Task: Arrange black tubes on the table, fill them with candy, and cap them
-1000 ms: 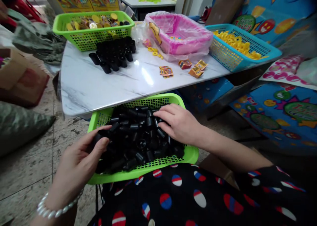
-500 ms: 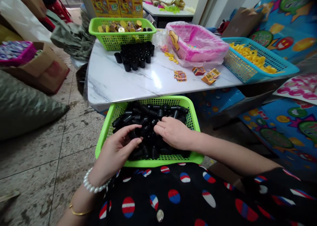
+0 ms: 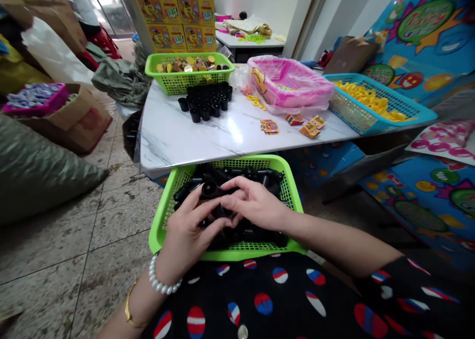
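Note:
Above a light-green basket (image 3: 297, 190) full of loose black plastic parts (image 3: 272, 178), my two hands come together. My left hand (image 3: 189, 225) is closed around a short black plastic cup (image 3: 209, 189), its open end facing up. Against it, my right hand (image 3: 256, 205) has its fingers bent round a black part at the fingertips, mostly hidden by both hands. A second dark part seems to lie between the thumbs, but its shape is unclear. On the table, similar black cups (image 3: 206, 112) stand upright in a close group.
Along the marbled white table (image 3: 174, 146) stand a green basket (image 3: 166, 84) of yellow-topped pieces, a plastic-lined pink basket (image 3: 293, 96) and a blue basket (image 3: 356, 114) of yellow rings. Small printed packets (image 3: 269, 126) lie near its front edge. A grey sack (image 3: 40, 175) sits at left.
My left hand has lifted a black cup from the pile. My right hand has come out of the pile to meet it. The view has tilted up slightly.

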### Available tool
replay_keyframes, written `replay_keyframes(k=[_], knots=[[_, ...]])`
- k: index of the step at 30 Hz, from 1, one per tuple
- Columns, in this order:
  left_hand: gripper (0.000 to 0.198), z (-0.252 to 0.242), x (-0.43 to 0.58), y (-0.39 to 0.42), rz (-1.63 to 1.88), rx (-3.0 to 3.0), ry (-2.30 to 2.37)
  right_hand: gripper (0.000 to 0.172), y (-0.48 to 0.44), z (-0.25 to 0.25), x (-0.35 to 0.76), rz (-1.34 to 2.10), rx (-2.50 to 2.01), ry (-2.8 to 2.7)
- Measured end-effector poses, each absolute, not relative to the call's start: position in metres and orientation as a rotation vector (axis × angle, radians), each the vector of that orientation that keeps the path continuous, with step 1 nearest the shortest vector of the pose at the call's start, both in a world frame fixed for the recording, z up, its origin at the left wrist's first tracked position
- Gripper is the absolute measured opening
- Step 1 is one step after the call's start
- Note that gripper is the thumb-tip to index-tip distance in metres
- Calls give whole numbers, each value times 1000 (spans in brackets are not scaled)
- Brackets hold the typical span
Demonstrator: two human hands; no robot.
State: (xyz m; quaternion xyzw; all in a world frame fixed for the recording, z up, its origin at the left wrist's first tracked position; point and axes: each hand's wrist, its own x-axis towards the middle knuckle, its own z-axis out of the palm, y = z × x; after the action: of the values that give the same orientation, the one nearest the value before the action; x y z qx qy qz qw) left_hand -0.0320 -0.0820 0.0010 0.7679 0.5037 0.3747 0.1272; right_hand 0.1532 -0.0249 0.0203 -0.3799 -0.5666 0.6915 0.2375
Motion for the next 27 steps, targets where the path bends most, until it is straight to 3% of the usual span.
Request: replay_keyframes(k=[4,7,10,13,27], knots=[[40,9,-30,-79,1011,2269,1346,29,-29,17,157,1915,-992,-1563],[20,18,-34,-77,1114,1942,1476,23,-24,15,165,1897,-1063,-1498],[30,20,-36,-73,1287,1388,1508,30,-18,15,169,1894,-1061,-1443],[33,18,-33,-71,1216,1111,1295,38,-14,19,169,1873,-924,-1419],[34,8,-35,-81,1052,1809,1437,34,-25,43,163,669,-733,-2139]])
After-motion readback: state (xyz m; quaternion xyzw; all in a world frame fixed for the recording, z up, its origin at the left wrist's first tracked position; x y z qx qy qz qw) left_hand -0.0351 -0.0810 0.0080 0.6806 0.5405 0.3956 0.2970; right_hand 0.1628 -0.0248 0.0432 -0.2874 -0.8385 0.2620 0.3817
